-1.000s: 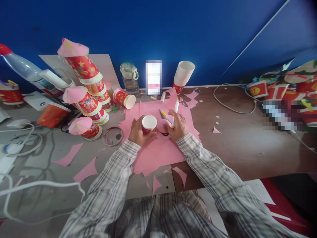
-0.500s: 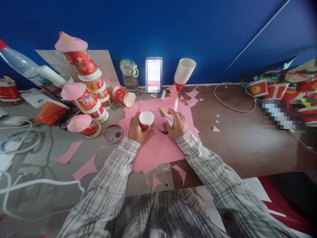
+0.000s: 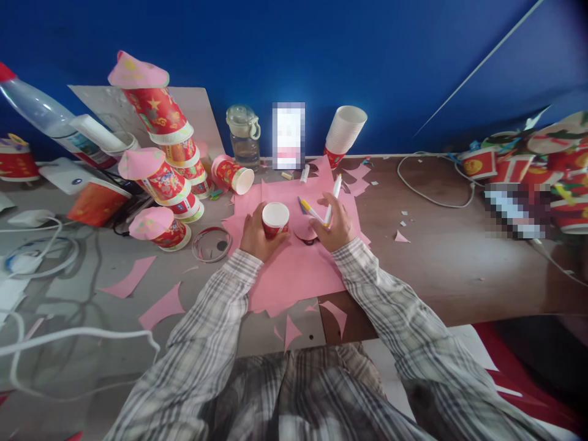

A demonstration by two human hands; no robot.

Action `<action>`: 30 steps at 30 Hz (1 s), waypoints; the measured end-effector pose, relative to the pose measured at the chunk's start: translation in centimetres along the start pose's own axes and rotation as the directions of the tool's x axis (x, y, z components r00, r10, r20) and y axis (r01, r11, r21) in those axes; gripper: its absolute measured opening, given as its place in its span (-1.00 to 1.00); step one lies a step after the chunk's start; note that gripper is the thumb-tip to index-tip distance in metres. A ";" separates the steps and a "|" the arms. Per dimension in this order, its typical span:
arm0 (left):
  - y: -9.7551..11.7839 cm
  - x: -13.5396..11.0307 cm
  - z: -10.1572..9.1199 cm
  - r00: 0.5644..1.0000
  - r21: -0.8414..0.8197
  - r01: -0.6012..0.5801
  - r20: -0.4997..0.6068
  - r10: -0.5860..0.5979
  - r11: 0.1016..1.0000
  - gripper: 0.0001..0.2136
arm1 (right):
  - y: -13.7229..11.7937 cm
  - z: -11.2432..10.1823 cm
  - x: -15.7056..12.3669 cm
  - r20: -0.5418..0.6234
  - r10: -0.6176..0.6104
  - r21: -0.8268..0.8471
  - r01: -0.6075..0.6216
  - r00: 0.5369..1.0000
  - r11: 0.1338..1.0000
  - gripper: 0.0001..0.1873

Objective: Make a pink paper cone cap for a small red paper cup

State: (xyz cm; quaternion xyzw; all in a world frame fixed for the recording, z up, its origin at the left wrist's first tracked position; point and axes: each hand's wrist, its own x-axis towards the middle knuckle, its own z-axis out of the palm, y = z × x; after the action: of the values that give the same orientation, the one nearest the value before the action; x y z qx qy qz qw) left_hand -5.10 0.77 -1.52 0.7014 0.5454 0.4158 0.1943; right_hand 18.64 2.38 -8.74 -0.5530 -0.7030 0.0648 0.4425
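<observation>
My left hand (image 3: 258, 236) wraps round a red paper cup (image 3: 276, 230), whose white round top faces up. Between the fingers of my right hand (image 3: 337, 225) is a white marker (image 3: 337, 185), slanting up and away. A second marker (image 3: 310, 210), with a yellow and grey end, lies slanted just left of those fingers; whether they touch it I cannot tell. Beneath both is a round pink paper piece (image 3: 303, 231) with a dark edge, partly hidden by my right hand. Pink paper sheets (image 3: 294, 275) are spread under both hands.
Red cups topped with pink paper cones (image 3: 142, 162) stand stacked at left, near a roll of tape (image 3: 212, 245). At the back are a fallen cup (image 3: 227, 176), a water bottle (image 3: 244, 144), a lit screen (image 3: 288, 135) and a cup stack (image 3: 345, 131). Pink scraps (image 3: 160, 307) lie around.
My right hand has shifted slightly right, and the marker in it with it. The cup stays in my left hand. The whole view has moved a little.
</observation>
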 end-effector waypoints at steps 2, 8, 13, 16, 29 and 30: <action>-0.1 0.0 0.1 1.000 0.014 -0.007 0.001 0.007 1.000 -0.21 | 0.1 -0.6 0.5 -0.017 -0.012 0.041 0.013 1.000 0.999 -0.15; -0.5 -0.1 0.2 0.999 -0.015 -0.038 -0.011 0.038 0.999 -0.17 | -0.6 -2.5 3.1 -0.034 -0.039 0.030 0.040 0.999 0.999 -0.20; 0.2 -0.2 -0.7 0.983 -0.148 -0.171 -0.090 0.159 0.974 -0.33 | -2.8 -3.7 4.9 0.069 -0.061 0.050 0.058 0.996 0.997 -0.38; 0.8 0.0 -1.6 0.954 -0.170 -0.238 -0.227 0.197 0.956 -0.56 | -4.5 -3.8 5.1 0.059 -0.170 0.097 0.164 0.984 0.982 -0.48; 5.0 -0.6 -4.3 0.938 -0.399 -0.239 -0.331 0.104 0.885 -0.80 | -9.3 -5.2 2.2 0.079 -0.480 0.342 0.429 0.874 0.836 -0.33; 5.5 -0.6 -4.4 0.954 -0.482 -0.186 -0.297 0.040 0.856 -0.81 | -9.8 -4.9 1.9 0.121 -0.508 0.348 0.443 0.853 0.826 -0.35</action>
State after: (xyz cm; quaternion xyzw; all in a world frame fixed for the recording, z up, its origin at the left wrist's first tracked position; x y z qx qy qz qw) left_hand -5.31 -2.36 4.81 0.5922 0.3968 0.6482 0.2678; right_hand 15.03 -1.68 0.92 -0.2738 -0.8422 0.1181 0.4491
